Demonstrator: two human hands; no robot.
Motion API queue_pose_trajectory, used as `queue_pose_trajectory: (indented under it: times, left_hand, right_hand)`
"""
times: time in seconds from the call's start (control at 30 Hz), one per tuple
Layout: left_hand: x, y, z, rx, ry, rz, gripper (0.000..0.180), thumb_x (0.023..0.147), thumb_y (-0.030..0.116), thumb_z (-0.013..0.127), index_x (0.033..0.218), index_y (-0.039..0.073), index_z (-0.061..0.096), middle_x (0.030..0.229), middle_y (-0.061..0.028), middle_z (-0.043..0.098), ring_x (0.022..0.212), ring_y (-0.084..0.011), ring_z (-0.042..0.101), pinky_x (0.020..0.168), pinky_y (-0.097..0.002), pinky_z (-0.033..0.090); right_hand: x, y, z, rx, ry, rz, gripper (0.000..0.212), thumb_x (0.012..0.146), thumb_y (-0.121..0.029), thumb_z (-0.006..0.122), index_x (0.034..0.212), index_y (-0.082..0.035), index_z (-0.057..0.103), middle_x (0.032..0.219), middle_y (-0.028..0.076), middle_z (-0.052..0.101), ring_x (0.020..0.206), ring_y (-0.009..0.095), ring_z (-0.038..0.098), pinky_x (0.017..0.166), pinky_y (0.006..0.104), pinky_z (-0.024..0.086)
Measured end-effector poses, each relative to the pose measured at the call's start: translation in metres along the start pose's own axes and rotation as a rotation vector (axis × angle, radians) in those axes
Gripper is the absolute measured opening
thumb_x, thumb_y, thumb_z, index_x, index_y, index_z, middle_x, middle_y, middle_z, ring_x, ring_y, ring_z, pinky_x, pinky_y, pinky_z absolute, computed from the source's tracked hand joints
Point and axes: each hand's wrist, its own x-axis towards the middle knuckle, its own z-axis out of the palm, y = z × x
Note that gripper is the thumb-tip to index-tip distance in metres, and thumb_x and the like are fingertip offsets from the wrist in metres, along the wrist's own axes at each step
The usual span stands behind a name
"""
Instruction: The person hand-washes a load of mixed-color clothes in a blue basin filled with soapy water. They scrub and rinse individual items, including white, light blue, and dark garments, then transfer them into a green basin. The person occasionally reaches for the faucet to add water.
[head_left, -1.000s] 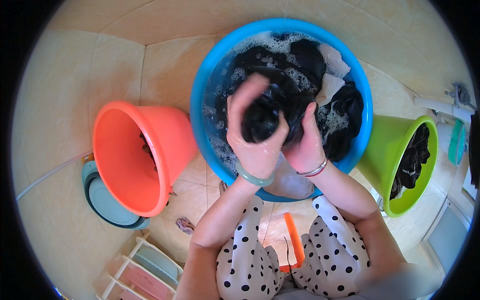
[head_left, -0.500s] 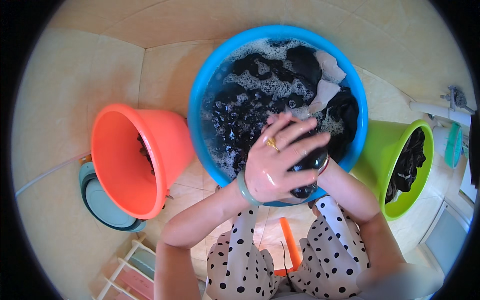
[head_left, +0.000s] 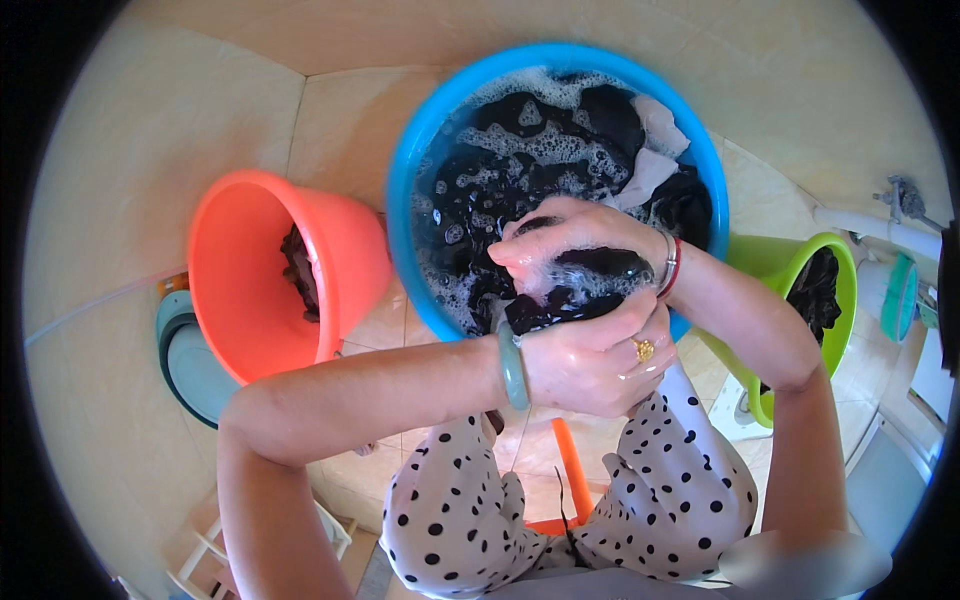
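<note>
Over the near part of a blue basin (head_left: pixel 402 190), both of my hands grip a wet, soapy black cloth (head_left: pixel 605 268). My left hand (head_left: pixel 598 360), with a jade bangle at the wrist and a gold ring, is closed round the cloth's near side. My right hand (head_left: pixel 580 235), red and silver bands at its wrist, is closed on the far side; a bit of black fabric shows at its fingers. Dark clothes (head_left: pixel 480 180) soak in foamy water below. A pale white cloth (head_left: pixel 648 175) lies among them at the right. What kind of garment I hold cannot be made out.
Left of the basin, an orange bucket (head_left: pixel 262 360) lies tilted with dark cloth inside, beside a grey-green basin (head_left: pixel 195 360). A green bucket (head_left: pixel 770 262) with dark clothes (head_left: pixel 818 290) stands at right. A wall tap (head_left: pixel 905 198) is farther right. My dotted trouser knees are near.
My left hand was spread over the black cloth; now it is closed round its near side. My right hand, mostly hidden before, now shows on the far side. The view has shifted slightly.
</note>
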Motion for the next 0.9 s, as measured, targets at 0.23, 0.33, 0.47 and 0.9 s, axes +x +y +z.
queue_pose_trajectory:
  times: [0.23, 0.33, 0.47, 0.9]
  left_hand:
    - [-0.009, 0.012, 0.002, 0.045, -0.074, 0.129, 0.02, 0.065, 0.026, 0.057, 0.071, 0.008, 0.064, 0.084, -0.0073, 0.057, 0.092, -0.0277, 0.057, 0.093, -0.0427, 0.045]
    - [-0.01, 0.013, 0.008, 0.138, -0.122, 0.217, 0.021, 0.066, 0.029, 0.056, 0.071, 0.011, 0.065, 0.084, -0.0072, 0.057, 0.091, -0.0276, 0.058, 0.094, -0.0428, 0.042]
    - [-0.024, 0.017, 0.018, 0.144, -0.207, 0.268, 0.017, 0.066, 0.029, 0.058, 0.065, 0.013, 0.061, 0.084, -0.0061, 0.058, 0.087, -0.0261, 0.057, 0.088, -0.0414, 0.042]
    - [0.005, -0.05, -0.057, -0.695, 0.554, -1.309, 0.037, 0.088, 0.029, 0.07, 0.11, 0.001, 0.064, 0.107, -0.0096, 0.066, 0.1, -0.0201, 0.061, 0.089, -0.0332, 0.047]
  right_hand:
    - [0.005, -0.003, 0.017, -0.187, 0.05, 0.143, 0.029, 0.087, -0.025, 0.064, 0.072, 0.0, 0.065, 0.068, 0.004, 0.062, 0.066, 0.011, 0.055, 0.065, 0.0265, 0.045]
    - [0.0, -0.002, 0.022, -0.381, 0.126, 0.13, 0.03, 0.085, -0.023, 0.06, 0.068, 0.001, 0.064, 0.065, 0.006, 0.061, 0.063, 0.014, 0.055, 0.064, 0.029, 0.045]
    - [0.012, 0.007, 0.028, -0.672, 0.17, 0.102, 0.032, 0.081, -0.026, 0.057, 0.063, 0.0, 0.062, 0.061, 0.009, 0.06, 0.061, 0.018, 0.055, 0.063, 0.0314, 0.044]
    - [-0.047, -0.018, -0.004, 0.467, 0.54, -0.089, 0.053, 0.099, -0.054, 0.042, 0.125, -0.009, 0.055, 0.127, 0.009, 0.057, 0.106, 0.024, 0.062, 0.086, 0.0502, 0.053]
